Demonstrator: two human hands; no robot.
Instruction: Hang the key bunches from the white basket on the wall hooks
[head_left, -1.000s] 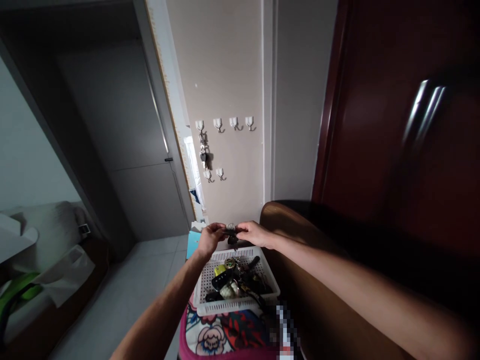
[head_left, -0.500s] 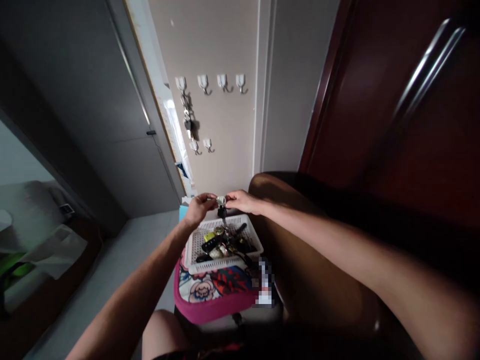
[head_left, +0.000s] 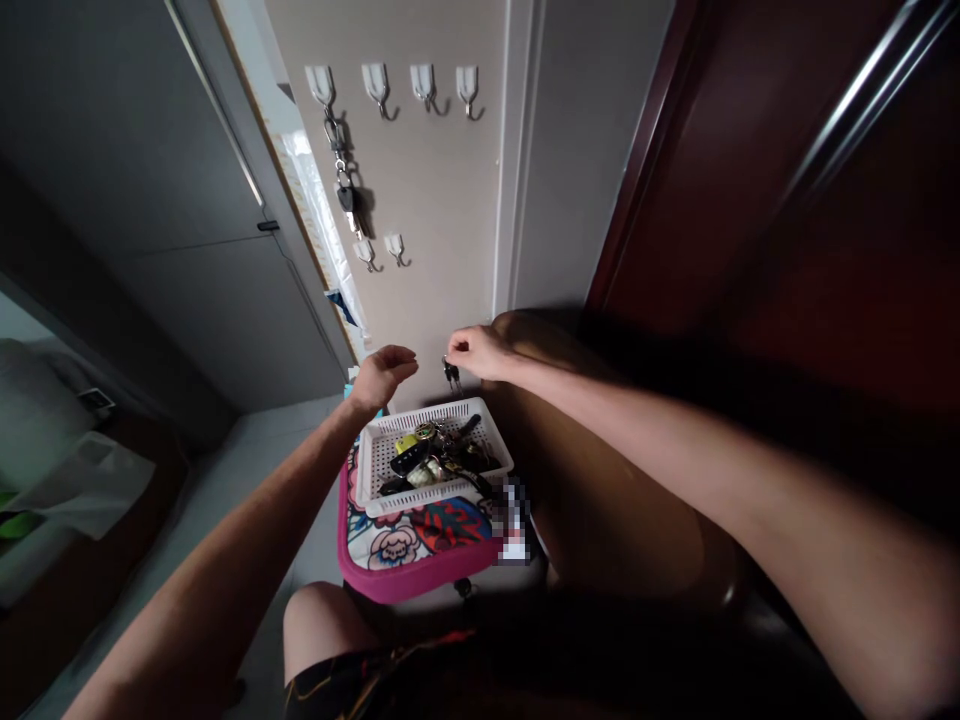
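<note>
My right hand [head_left: 480, 352] pinches a small bunch of keys [head_left: 451, 374], which dangles below the fingertips. To its left, my left hand [head_left: 386, 374] is held apart from the keys, its fingers stretched out and nothing visible between them. Beneath both hands stands a white perforated plastic basket [head_left: 365, 478]. Inside it lies a jumble of key rings and fobs, among them a yellow piece [head_left: 406, 444] and a black oblong piece [head_left: 409, 459].
Several white adhesive hooks [head_left: 375, 85] are fixed to the wall panel [head_left: 442, 180]; keys [head_left: 349, 205] hang from the leftmost upper one. The basket rests on a pink-edged floral cushion [head_left: 394, 548]. A brown curved surface [head_left: 600, 480] and a dark red door [head_left: 750, 250] stand at the right.
My hands have moved apart; the left has let go and drawn left. The keys now hang from my right hand alone. The view has tilted downward and closer to the hooks.
</note>
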